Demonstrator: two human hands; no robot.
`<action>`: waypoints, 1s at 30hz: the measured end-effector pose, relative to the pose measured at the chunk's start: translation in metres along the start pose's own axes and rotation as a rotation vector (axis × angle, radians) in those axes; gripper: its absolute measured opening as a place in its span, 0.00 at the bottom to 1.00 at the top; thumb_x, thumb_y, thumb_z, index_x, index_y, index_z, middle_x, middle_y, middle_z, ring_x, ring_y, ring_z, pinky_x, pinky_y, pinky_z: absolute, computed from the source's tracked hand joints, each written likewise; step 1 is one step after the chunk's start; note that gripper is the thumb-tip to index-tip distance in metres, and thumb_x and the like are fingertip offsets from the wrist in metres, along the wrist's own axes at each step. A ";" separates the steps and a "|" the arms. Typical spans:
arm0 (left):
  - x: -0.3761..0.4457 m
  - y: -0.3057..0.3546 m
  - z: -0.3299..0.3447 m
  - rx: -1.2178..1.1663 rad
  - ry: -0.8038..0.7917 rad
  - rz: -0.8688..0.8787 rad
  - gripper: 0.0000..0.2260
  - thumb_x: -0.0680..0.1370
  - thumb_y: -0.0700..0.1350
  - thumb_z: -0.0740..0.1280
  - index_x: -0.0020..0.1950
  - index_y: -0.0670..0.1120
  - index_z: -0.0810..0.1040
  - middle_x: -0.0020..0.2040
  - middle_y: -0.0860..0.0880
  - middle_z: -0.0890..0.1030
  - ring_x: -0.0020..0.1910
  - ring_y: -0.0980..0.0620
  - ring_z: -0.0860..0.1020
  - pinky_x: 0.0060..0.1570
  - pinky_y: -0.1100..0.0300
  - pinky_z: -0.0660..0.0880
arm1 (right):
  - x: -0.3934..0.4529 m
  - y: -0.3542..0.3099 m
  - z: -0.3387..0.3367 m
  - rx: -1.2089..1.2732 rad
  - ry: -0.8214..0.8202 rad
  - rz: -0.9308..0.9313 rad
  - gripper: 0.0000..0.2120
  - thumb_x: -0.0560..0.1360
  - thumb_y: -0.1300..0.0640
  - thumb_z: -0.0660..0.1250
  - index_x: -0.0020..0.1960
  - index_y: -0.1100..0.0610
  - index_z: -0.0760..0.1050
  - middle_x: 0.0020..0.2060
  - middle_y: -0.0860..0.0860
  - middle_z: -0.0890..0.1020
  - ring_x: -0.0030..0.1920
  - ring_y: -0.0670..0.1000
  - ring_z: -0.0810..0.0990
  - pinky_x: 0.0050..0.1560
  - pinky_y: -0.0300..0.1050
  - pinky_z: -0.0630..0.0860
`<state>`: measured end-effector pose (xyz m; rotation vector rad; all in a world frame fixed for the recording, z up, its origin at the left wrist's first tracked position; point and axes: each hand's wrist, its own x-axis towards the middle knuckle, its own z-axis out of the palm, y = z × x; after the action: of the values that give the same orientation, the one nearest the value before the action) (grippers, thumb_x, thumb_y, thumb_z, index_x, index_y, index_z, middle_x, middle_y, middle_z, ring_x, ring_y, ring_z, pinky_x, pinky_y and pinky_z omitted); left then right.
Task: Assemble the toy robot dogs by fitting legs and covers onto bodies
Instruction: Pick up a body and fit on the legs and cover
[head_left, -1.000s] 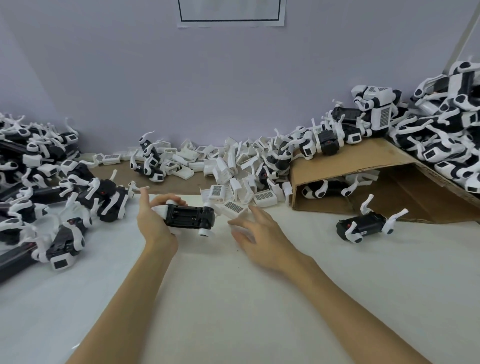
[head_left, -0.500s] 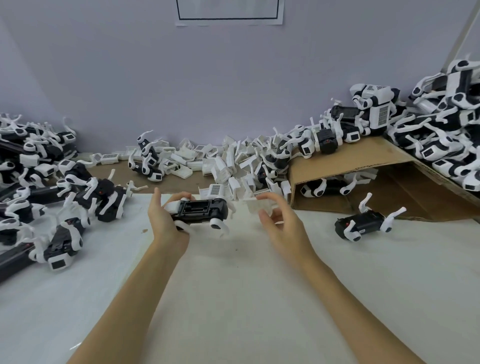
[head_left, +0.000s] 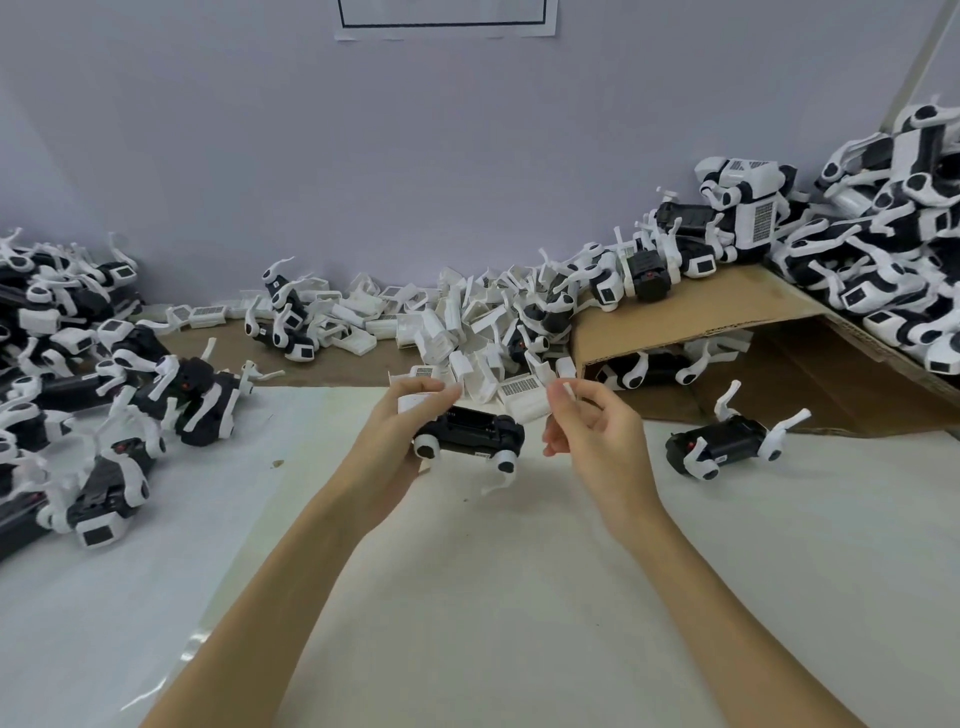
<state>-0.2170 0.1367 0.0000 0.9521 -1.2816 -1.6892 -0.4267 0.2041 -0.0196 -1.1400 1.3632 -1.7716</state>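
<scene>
At the centre of the frame, a black toy dog body (head_left: 475, 431) with white legs is gripped in the left hand (head_left: 397, 436), fingers curled round its left end, and held just above the white table sheet (head_left: 467, 597). A white cover (head_left: 422, 402) is pressed under the left thumb against the body's top edge. The right hand (head_left: 592, 441) is seen just right of the body, fingers curled; whether anything is pinched cannot be told. Loose white covers (head_left: 467, 332) are heaped behind, with assembled dogs (head_left: 78, 364) piled at left and on cardboard (head_left: 727, 306) at upper right.
</scene>
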 end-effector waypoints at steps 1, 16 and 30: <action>-0.001 -0.001 0.000 0.030 -0.027 0.017 0.24 0.65 0.59 0.82 0.57 0.54 0.81 0.43 0.52 0.84 0.39 0.53 0.82 0.41 0.54 0.66 | -0.001 -0.001 0.000 0.000 0.001 0.004 0.20 0.80 0.43 0.70 0.56 0.61 0.80 0.30 0.52 0.81 0.34 0.48 0.80 0.38 0.43 0.81; -0.001 -0.007 0.000 0.133 -0.084 0.131 0.15 0.79 0.59 0.68 0.58 0.50 0.80 0.52 0.46 0.84 0.45 0.44 0.83 0.51 0.50 0.75 | -0.010 0.003 0.008 -0.245 -0.146 0.084 0.11 0.82 0.43 0.67 0.52 0.50 0.80 0.30 0.47 0.83 0.30 0.44 0.77 0.36 0.40 0.71; -0.007 -0.006 0.009 0.235 -0.121 0.175 0.25 0.74 0.68 0.70 0.61 0.52 0.77 0.47 0.52 0.86 0.43 0.44 0.84 0.54 0.47 0.76 | -0.014 -0.003 0.006 -0.230 0.001 -0.021 0.09 0.82 0.45 0.69 0.47 0.49 0.80 0.25 0.52 0.79 0.24 0.50 0.77 0.27 0.41 0.72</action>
<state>-0.2235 0.1474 -0.0031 0.8525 -1.6231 -1.5030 -0.4148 0.2145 -0.0196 -1.2777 1.5929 -1.6617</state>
